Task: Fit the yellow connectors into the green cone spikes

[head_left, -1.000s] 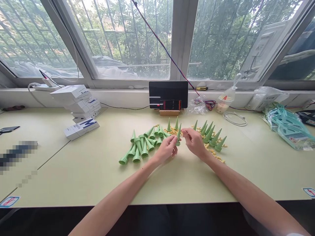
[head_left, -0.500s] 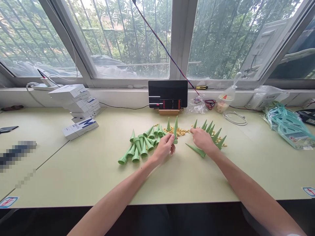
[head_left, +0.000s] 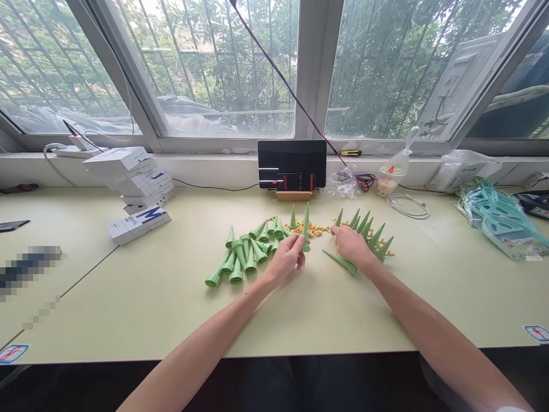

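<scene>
My left hand [head_left: 288, 257] is closed on a green plastic watering spike [head_left: 306, 232], held upright with its tip pointing up. Left of that hand lies a pile of similar green spikes [head_left: 240, 254], with wide ribbed caps. My right hand [head_left: 351, 243] is closed in a pinch beside the spikes on the right [head_left: 377, 237]; what its fingertips hold is hidden. One spike [head_left: 341, 261] lies on its side just below the right hand. Between and beyond both hands are small yellow pieces [head_left: 315, 230], and another spike [head_left: 293, 217] stands upright among them.
A black screen and a phone [head_left: 295, 182] stand on a brown stand [head_left: 294, 196] at the back. White boxes [head_left: 139, 223] are stacked at left. A bagged cup [head_left: 389, 178], a white cable [head_left: 409, 207] and turquoise plastic items [head_left: 497, 217] lie at right.
</scene>
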The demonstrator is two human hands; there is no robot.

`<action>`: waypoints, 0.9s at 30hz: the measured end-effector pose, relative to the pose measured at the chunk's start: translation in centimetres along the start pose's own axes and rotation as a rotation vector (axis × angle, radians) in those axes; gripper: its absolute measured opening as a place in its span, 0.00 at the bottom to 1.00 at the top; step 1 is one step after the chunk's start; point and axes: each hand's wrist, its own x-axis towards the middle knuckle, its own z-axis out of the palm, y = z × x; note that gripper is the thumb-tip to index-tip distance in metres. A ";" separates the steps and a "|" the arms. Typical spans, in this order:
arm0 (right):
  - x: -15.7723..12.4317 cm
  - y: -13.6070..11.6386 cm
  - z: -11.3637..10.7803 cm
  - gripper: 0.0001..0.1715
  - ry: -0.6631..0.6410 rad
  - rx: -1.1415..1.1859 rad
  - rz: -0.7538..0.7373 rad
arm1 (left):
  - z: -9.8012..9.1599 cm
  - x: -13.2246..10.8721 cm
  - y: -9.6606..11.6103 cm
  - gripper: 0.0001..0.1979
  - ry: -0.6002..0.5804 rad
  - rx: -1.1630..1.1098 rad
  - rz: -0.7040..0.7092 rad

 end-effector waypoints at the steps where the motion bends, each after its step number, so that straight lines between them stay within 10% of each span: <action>1: 0.0 0.0 0.0 0.19 -0.003 -0.003 0.003 | 0.0 0.0 0.0 0.21 0.001 0.000 0.000; 27: -0.9 -0.9 -0.8 0.18 -0.081 -0.073 0.018 | -0.1 0.2 -0.5 0.20 -0.004 0.027 0.015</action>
